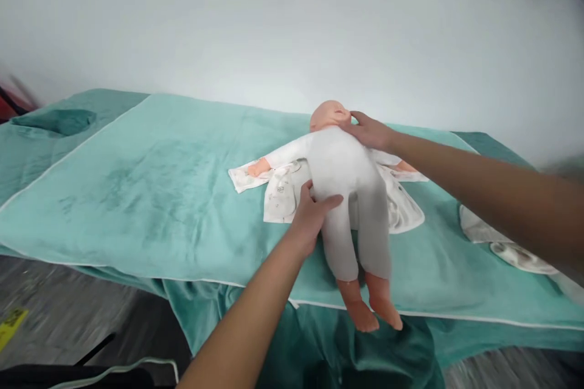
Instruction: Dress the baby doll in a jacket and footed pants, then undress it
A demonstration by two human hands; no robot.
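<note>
A baby doll (pixel 337 161) with a white cloth body lies on its back over a spread, printed white baby jacket (pixel 280 197). Its head points to the wall and its feet hang past the near edge of the bed. My left hand (pixel 312 216) grips the doll at the hip and upper thigh, thumb on top and the other fingers partly hidden beneath. At the doll's neck and cheek is my right hand (pixel 367 130), its fingers curled around the side and partly out of sight. Both doll arms stretch outward along the jacket's sleeves.
A green plush blanket (pixel 159 194) with white piping covers the bed. More white baby clothing (pixel 520 255) lies at the right, partly behind my right forearm. A white wall (pixel 274 36) stands behind the bed. Yellow tape (pixel 13 323) marks the floor at lower left.
</note>
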